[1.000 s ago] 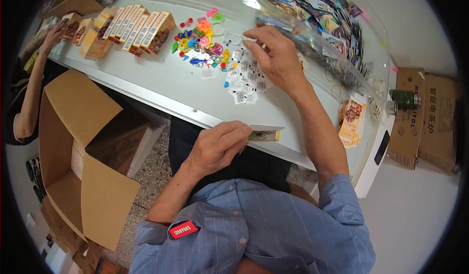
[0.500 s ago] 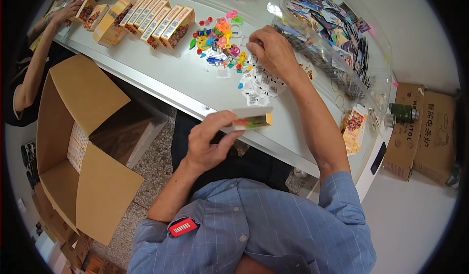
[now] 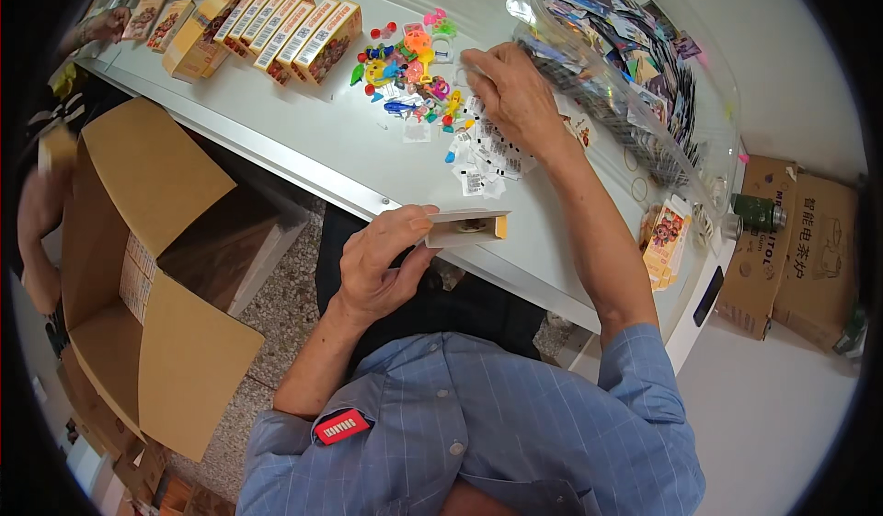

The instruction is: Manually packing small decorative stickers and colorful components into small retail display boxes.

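Note:
My left hand (image 3: 382, 263) grips a small open carton (image 3: 469, 230) at the table's front edge, fingers on one side and thumb below. The carton's open side faces up, and something small and dark shows inside. My right hand (image 3: 515, 97) is over the far edge of a pile of printed white sachets (image 3: 487, 157), its fingers bent together. What they hold, if anything, is hidden. Just left of it lies a heap of small colourful plastic toys (image 3: 409, 70).
Filled cartons (image 3: 317, 42) stand in a row at the far left. A clear bin of shiny cards (image 3: 625, 47) stands far right, near flattened cartons (image 3: 664, 240). A large open cardboard box (image 3: 198, 360) is at my left. A co-worker's hand (image 3: 106, 27) touches the row's end.
The carton in my left hand has tipped, showing more of its inside; the green and red thing seen there no longer shows. My right hand shifted slightly away. A co-worker's blurred hand appears with a carton.

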Available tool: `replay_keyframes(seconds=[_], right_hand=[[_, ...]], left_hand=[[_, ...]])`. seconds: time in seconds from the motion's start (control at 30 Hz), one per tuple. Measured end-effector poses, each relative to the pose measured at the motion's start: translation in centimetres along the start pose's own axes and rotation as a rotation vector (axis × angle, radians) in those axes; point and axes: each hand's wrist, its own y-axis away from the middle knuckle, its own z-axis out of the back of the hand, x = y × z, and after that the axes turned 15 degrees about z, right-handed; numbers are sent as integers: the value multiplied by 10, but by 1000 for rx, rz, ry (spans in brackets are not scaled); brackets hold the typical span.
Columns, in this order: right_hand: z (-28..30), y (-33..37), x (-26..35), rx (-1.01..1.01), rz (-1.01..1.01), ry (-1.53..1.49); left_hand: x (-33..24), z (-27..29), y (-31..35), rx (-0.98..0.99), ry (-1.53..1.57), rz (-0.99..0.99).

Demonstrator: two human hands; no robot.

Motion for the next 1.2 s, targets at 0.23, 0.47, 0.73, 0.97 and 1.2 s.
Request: replay_keyframes(seconds=[0.23,0.47,0.73,0.97,1.2], right_hand=[[19,2,10,-115,-9,-123],[69,74,65,-252,-334,-727],[73,127,109,-340,-459,-1154],[69,137,109,-253,-824,-1314],[65,134,107,-279,-710,-1165]], left_hand=[[5,-1,-1,-7,-16,-21],[2,-1,-1,-2,-39,-41],[-10,-16,-4,187,-3,76],[-14,-25,-13,337,3,226],[-17,-13,-35,537,42,319]])
